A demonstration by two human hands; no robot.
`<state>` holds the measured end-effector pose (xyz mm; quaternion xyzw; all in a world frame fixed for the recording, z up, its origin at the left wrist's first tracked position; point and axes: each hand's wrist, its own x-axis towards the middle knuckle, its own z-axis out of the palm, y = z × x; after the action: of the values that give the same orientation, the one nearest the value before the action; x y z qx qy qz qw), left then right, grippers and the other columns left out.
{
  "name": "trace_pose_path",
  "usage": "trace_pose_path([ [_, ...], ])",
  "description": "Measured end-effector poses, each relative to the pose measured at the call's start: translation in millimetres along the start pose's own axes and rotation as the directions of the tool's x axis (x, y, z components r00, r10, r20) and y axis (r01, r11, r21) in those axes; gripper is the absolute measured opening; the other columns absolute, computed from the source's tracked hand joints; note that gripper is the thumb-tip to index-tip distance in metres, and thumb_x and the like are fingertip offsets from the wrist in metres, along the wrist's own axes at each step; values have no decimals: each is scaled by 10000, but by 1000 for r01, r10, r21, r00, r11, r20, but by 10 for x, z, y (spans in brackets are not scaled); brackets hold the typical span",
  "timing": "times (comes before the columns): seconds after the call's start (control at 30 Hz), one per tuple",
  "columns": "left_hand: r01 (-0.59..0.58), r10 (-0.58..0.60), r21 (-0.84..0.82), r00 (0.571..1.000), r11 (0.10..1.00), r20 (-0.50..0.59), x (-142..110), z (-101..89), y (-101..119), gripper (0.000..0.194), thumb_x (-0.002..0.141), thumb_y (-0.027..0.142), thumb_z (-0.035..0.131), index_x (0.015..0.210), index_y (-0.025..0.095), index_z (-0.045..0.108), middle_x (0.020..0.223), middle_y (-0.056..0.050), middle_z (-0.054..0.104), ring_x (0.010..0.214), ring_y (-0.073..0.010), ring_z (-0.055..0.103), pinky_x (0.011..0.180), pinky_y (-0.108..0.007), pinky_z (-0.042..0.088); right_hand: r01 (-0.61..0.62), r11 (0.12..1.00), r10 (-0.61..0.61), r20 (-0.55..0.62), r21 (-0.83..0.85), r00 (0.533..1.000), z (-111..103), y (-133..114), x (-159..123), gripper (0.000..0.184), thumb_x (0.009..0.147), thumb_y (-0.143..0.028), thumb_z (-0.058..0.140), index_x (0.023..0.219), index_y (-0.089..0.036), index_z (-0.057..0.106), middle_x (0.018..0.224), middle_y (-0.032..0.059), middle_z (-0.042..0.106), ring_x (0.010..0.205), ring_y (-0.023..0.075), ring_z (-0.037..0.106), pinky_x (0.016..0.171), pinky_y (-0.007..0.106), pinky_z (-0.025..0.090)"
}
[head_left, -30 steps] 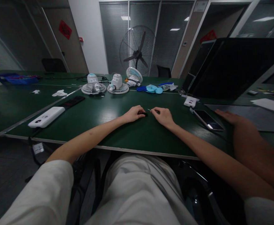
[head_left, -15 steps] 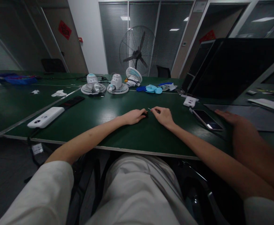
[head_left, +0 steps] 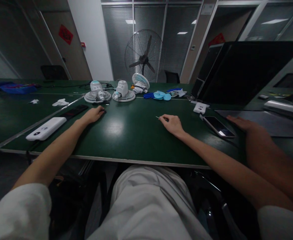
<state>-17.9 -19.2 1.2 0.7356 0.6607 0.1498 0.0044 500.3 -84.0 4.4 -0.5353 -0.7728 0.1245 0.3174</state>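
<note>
My left hand [head_left: 94, 115] is closed low over the table, left of the middle, near the white desk fans. A small dark object [head_left: 104, 111] shows at its fingertips, too small to name. My right hand [head_left: 172, 124] rests right of the middle, its thumb and fingers pinched on a thin metal pin [head_left: 157, 117]. The pin's bright tip points left. The rest of it is hidden in the fingers.
White desk fans [head_left: 97, 96] stand at the back beside blue parts [head_left: 162, 95]. A power strip [head_left: 46, 128] lies left. On the right are a phone [head_left: 219, 126], a white box [head_left: 201, 107], a black monitor [head_left: 246, 73] and another person's hand [head_left: 241, 122].
My left hand has moved from beside the pin far to the left, with the small dark object at its fingertips. My right hand still pinches the pin in about the same place.
</note>
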Motion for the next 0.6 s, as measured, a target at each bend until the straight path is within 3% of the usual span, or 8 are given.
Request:
trace_pose_path([
  [0.1, 153, -150, 85, 988, 985, -33, -59, -105, -253, 384, 1008, 327, 564, 1350, 162, 619, 1319, -139, 721, 1170, -281, 696, 988, -298, 499, 6, 1000, -6, 3, -4, 1000, 21, 32, 15, 379, 1032, -489, 534, 1100, -231, 802, 876, 48, 773, 722, 210, 678, 635, 311, 471],
  [0.37, 286, -282, 194, 958, 938, -46, -157, -229, 68, 429, 1001, 385, 547, 1351, 159, 647, 1228, -175, 727, 1096, -319, 677, 926, -336, 499, 28, 999, -28, 10, -30, 1000, 24, 33, 16, 382, 1030, -484, 535, 1091, -224, 809, 879, 51, 776, 733, 214, 680, 642, 315, 459],
  [0.6, 393, -376, 161, 918, 905, -129, -207, -235, -152, 466, 989, 351, 522, 1343, 83, 666, 1262, -261, 686, 1142, -390, 660, 966, -448, 510, 48, 998, -50, -28, -49, 998, 56, 45, 20, 369, 1029, -472, 540, 1072, -232, 817, 875, 40, 777, 731, 208, 678, 653, 312, 443],
])
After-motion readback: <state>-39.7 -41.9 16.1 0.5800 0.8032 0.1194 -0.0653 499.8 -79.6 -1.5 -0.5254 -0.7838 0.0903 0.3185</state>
